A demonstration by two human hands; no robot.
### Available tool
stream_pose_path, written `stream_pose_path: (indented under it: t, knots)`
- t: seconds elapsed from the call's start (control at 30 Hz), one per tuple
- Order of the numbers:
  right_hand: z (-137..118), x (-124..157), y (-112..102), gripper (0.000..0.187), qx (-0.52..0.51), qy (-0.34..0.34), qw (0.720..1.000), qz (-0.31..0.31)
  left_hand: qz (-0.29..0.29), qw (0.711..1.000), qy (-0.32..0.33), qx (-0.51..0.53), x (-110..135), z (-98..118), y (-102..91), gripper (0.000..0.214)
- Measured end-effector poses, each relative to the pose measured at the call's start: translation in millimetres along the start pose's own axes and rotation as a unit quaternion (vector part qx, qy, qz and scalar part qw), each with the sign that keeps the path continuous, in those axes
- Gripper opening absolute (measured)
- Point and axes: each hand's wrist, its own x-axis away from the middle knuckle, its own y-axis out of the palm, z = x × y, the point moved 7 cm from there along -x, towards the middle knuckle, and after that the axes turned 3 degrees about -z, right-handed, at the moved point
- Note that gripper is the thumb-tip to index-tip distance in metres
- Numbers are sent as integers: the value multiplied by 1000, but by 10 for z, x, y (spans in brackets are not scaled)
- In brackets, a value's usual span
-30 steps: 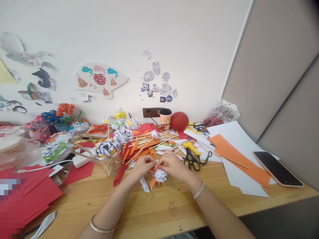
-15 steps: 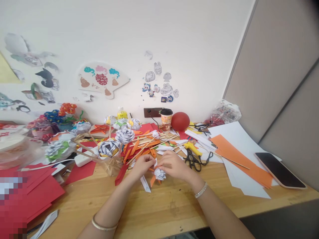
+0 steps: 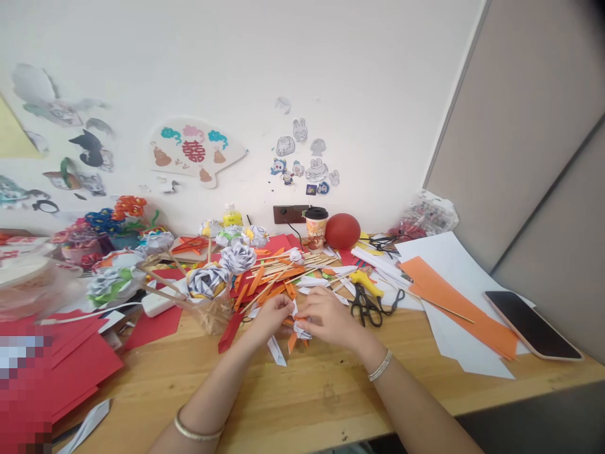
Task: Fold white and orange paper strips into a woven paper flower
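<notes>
A small white paper flower (image 3: 302,331) with orange strips beneath it sits between my two hands above the desk's middle. My right hand (image 3: 327,317) is closed round its upper side, thumb and fingers pinched and hiding part of the petals. Close by on the left, my left hand (image 3: 273,318) is also closed, fingertips together at a bit of white paper beside the flower; the grip itself is partly hidden. Just below my left fingers lies a folded white paper strip (image 3: 276,351). Behind the hands are loose orange folded strips (image 3: 255,280) and wooden sticks (image 3: 283,265).
Finished paper roses (image 3: 208,281) stand in a wrapped holder at left, near red paper sheets (image 3: 85,372). Black scissors (image 3: 366,309), a yellow-handled tool (image 3: 366,282), orange paper (image 3: 454,302) and a phone (image 3: 532,325) lie right. A lidded cup (image 3: 316,232) and red balloon (image 3: 343,231) stand behind.
My right hand has shifted slightly left and its fingers now cover more of the paper flower. My left hand stays nearly in place.
</notes>
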Motion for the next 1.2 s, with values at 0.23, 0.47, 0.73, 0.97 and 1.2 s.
stream_pose_path:
  t: [0.23,0.47,0.73,0.97,1.2]
  knots:
    - [-23,-1,31,13,20,20,999,-19,-23,1000,5,-18,-15,8,19,29]
    - [-23,6,60,10,12,13,1000,-25,-21,999,-10,-23,-5,-21,18,28]
    - [-45,-6,54,9,36,-11,999,-17,-25,999,-23,-14,-9,-50,20,28]
    - [-42,10,78,12,37,-6,999,-26,-31,999,-22,-1,-10,-55,23,30]
    - [-47,22,88,11,24,6,999,-29,-17,1000,-14,2,-18,-45,1,30]
